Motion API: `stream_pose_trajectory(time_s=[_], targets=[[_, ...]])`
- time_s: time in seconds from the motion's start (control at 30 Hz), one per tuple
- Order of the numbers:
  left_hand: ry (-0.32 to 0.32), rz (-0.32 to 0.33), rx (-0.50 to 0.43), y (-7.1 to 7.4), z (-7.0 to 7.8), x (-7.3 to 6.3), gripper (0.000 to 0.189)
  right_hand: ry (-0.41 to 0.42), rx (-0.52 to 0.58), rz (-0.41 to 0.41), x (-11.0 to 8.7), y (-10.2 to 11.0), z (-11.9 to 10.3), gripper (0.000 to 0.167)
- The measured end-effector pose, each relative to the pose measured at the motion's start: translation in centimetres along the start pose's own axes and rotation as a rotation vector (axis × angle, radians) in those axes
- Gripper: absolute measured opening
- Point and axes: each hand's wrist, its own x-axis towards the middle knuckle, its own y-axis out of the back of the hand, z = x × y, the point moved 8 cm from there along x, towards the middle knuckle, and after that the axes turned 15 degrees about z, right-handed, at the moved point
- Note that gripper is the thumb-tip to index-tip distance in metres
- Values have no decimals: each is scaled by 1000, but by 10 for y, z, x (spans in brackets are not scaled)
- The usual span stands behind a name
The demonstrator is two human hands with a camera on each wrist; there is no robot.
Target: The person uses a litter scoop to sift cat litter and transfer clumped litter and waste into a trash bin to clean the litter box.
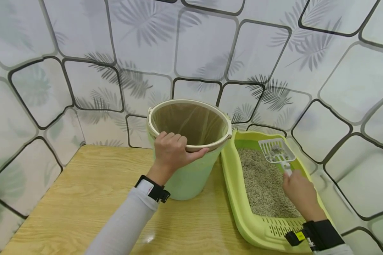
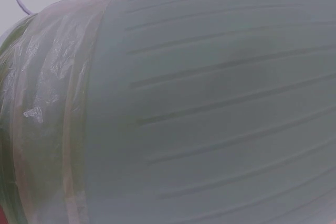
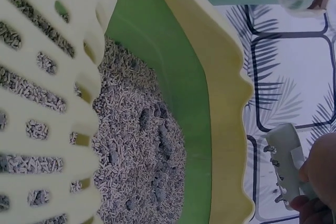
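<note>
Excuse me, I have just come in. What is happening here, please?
A person's right hand holds a white slotted scoop, with some greyish material on it, above a green litter tray of pellet litter. The left hand grips a pale green bin at its rim. The bin stands beside the tray; the scoop is not over it yet.

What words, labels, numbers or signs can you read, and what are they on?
"OKIE", it seems: on the round, pale green plastic bin, below its rim; the letters beside it are blurred.
White marks on the black right wrist strap: too small to read.
Red mark by the black left wrist strap: too small to read.
</note>
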Motion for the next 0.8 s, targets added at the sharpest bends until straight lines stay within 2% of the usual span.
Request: stream_pose_trajectory(time_s=[0.17, 0.27, 0.37, 0.47, 0.7, 0.8], targets=[[-3, -2, 3, -1, 0, 0, 74, 70, -35, -47, -1, -2, -7, 40], [-1, -1, 7, -1, -1, -1, 74, 85, -30, -62, 0, -5, -10, 39], [-3, -4, 7, -1, 0, 0, 74, 65, 13, -89, 1, -8, -10, 41], [-4, -11, 4, -1, 1, 1, 74, 21, 97, -142, 2, -13, -7, 44], [-1, -19, 5, 1, 2, 2, 75, -164, 349, -282, 3, -26, 4, 48], [2, -23, 9, 2, 1, 3, 75, -224, 436, -328, 2, -30, 8, 55]])
